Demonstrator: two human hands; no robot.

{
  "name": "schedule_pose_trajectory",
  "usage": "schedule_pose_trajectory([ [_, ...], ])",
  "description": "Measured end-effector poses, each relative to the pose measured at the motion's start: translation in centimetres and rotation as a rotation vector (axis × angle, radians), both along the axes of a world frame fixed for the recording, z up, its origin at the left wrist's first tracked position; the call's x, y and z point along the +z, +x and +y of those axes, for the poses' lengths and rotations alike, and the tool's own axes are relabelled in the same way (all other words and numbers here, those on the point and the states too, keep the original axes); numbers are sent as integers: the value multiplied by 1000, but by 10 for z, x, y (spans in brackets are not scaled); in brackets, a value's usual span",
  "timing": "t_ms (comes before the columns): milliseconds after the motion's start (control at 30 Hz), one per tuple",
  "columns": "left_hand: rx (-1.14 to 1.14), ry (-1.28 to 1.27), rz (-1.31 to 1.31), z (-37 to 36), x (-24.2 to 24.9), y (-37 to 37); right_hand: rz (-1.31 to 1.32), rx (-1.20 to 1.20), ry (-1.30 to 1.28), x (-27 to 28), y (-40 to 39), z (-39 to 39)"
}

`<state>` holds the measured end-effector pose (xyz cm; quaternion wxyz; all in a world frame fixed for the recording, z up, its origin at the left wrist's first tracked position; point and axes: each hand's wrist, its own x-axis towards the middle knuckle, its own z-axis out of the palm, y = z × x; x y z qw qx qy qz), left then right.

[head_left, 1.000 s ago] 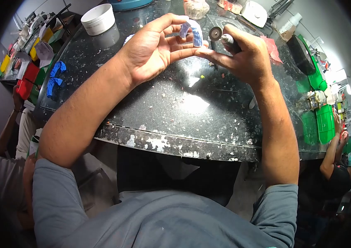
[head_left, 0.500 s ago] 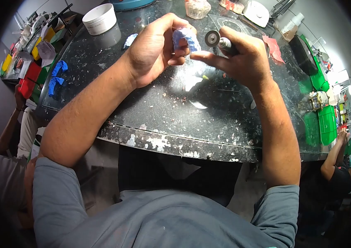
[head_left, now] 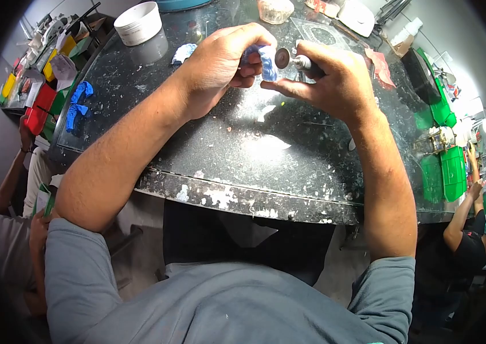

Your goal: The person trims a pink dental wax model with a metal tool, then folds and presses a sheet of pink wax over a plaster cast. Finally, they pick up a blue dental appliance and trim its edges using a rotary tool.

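Note:
My left hand [head_left: 220, 66] holds a light blue dental mould [head_left: 268, 63] between thumb and fingers, above the dark table. Wrapped round a grey rotary tool [head_left: 307, 64], my right hand [head_left: 343, 80] keeps its thumb stretched toward the bottom of the mould. The round cutting disc [head_left: 282, 58] at the tool's tip is right beside the mould's right side; whether they touch I cannot tell. My left fingers hide part of the mould.
The speckled black table [head_left: 237, 155] bears a white tub [head_left: 138, 24], blue pieces [head_left: 77, 106], a pale blue piece [head_left: 183, 54], a pink sheet [head_left: 379, 67] and green bins [head_left: 453, 174]. People sit at both sides; a co-worker's arm [head_left: 465, 212] shows at right.
The mould has turned in my left hand and now shows its side. My right hand has brought the disc left, closer to the mould.

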<state>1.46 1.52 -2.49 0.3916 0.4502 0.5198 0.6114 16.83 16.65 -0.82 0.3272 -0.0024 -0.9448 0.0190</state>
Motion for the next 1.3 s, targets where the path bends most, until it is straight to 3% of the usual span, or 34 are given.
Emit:
schedule_pose_trajectory([
  [1300, 59, 58, -74, -1, 4, 9, -1, -9, 21, -1, -1, 2],
])
